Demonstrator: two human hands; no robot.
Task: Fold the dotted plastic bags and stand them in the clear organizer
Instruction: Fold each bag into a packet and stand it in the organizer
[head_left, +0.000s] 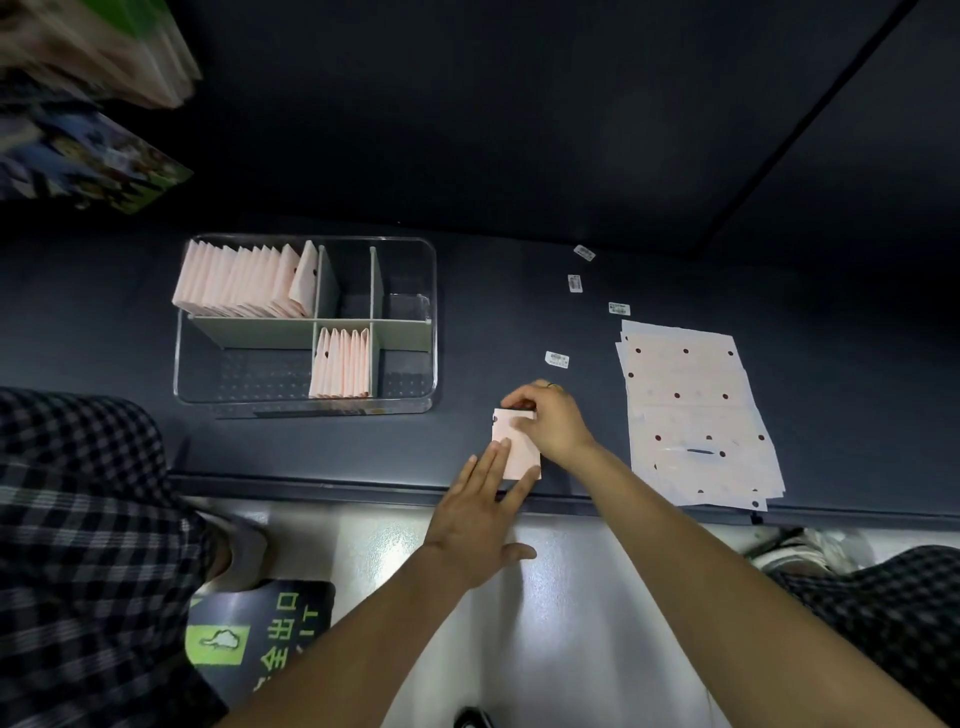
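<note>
My left hand (480, 512) lies flat, fingers straight and together, pressing the near end of one folded bag (516, 444) by the table's (156, 291) front edge. My right hand (548, 421) pinches the bag's far edge with curled fingers. The bag's long axis runs away from me, toward the wall. To the right lies one stack of flat dotted bags (696, 410). Four small labels (557, 359) lie scattered beyond. To the left, one clear organizer (306, 325) holds two groups of upright folded bags: five (342, 364) in the near middle compartment, and a longer row (241, 280), count unclear, far left.
</note>
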